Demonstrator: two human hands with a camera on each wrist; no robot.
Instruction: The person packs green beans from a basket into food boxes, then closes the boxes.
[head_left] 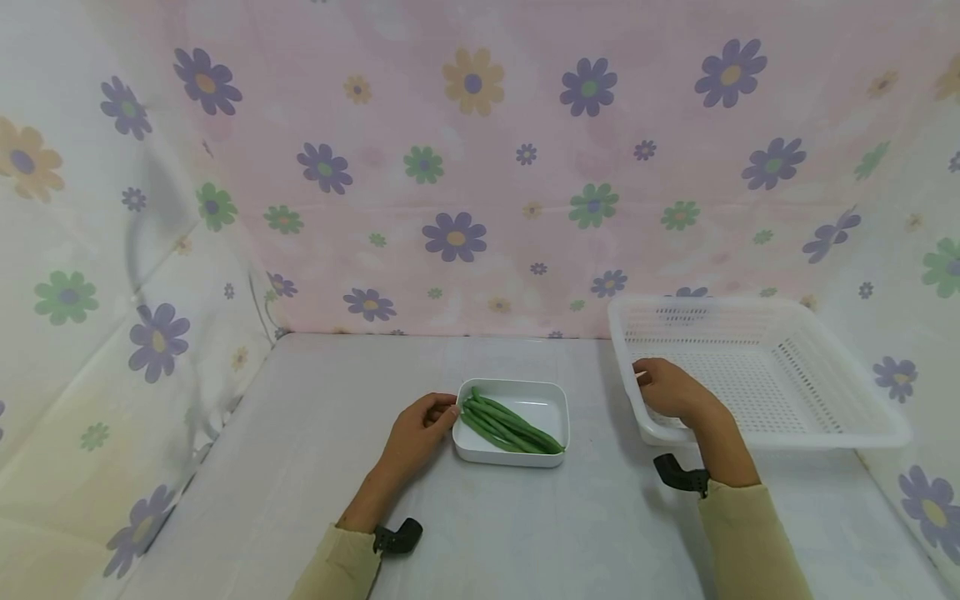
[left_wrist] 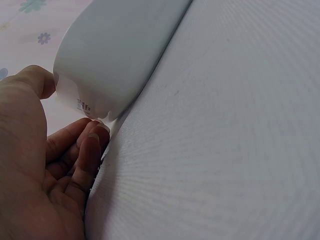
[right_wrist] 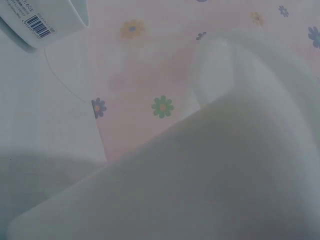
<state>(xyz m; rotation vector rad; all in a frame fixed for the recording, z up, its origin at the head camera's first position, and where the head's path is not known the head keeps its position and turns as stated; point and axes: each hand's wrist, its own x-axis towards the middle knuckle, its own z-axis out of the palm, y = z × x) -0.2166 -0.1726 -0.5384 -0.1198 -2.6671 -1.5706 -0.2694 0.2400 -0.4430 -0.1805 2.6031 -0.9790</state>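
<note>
A small white rectangular dish (head_left: pixel 551 404) holding a bunch of green beans (head_left: pixel 506 422) stands mid-table. At its left end is my left hand (head_left: pixel 418 429), holding it with the thumb at the rim and the bent fingertips (left_wrist: pixel 101 131) low against the outer wall, as the left wrist view shows. My right hand (head_left: pixel 672 392) is bent over the near left corner of a large white plastic basket (head_left: pixel 862 408), fingertips right at the inner left wall. What those fingers hold, I cannot tell. In the right wrist view the blurred basket wall (right_wrist: pixel 165 190) hides the hand.
Flowered cloth (head_left: pixel 450 167) hangs behind and along both sides of the pale table (head_left: pixel 315 400). The basket, with slotted walls and a perforated floor, takes up the table's right side. A barcode label (right_wrist: pixel 38 26) shows on the dish's underside or outer wall.
</note>
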